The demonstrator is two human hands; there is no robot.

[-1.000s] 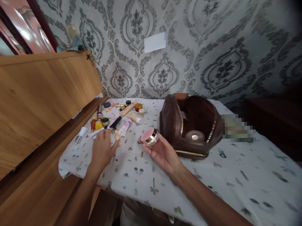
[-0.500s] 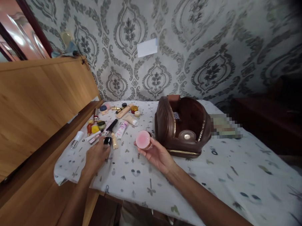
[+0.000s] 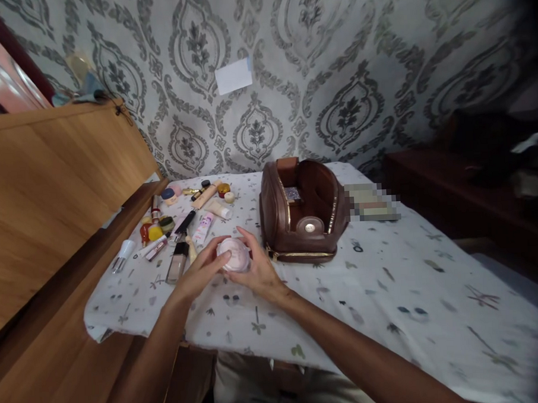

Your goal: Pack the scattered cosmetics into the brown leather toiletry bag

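One white-capped container [image 3: 123,255] lies farthest left, at nine o'clock from the pale round jar [image 3: 234,255] in the person's grasp. A yellow pot [image 3: 155,232] sits between nine and ten, among other small cosmetics, and a black-capped bottle [image 3: 177,264] lies at nine, just beside the left hand [image 3: 203,268] but not held by it.

That hand comes in from about eight o'clock, fingers bent around the jar's left side, thumb laid across its upturned face. The jar is gripped between both hands, above the patterned cloth [image 3: 389,309]. Whether that face is lid or base, I cannot tell. The right hand [image 3: 262,274] closes in from four o'clock, fingers curved along the far right side; its underside grip is partly hidden.

The step in hand looks like two-handed handling of the jar; I judge that any next move calls for one hand to stay firm while the other eases. Between two and three o'clock, the brown bag [image 3: 300,244] stands unzipped, touched by neither hand.
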